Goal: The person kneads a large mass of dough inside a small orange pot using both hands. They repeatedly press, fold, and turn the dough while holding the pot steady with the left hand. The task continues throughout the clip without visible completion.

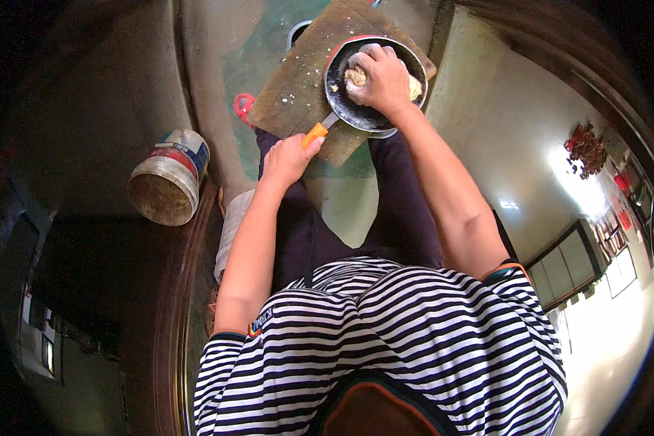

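Observation:
A dark frying pan [341, 102] with a red outer edge and an orange handle [315, 135] rests over a worn wooden board [298, 80]. My left hand [286, 160] is closed round the handle. Inside the pan, my right hand [382, 78] presses into a lump of pale dough [415, 88], its fingers curled over the left part of it. Flour dusts the pan's inner wall and the fingers. Part of the dough is hidden beneath the hand.
Crumbs of flour or dough lie scattered on the board, which stands in front of my knees. A red sandal [245, 107] shows left of it. Farther left a dirty white, red and blue bucket [168, 176] lies tipped. A rounded metal rim [296, 32] peeks out behind the board.

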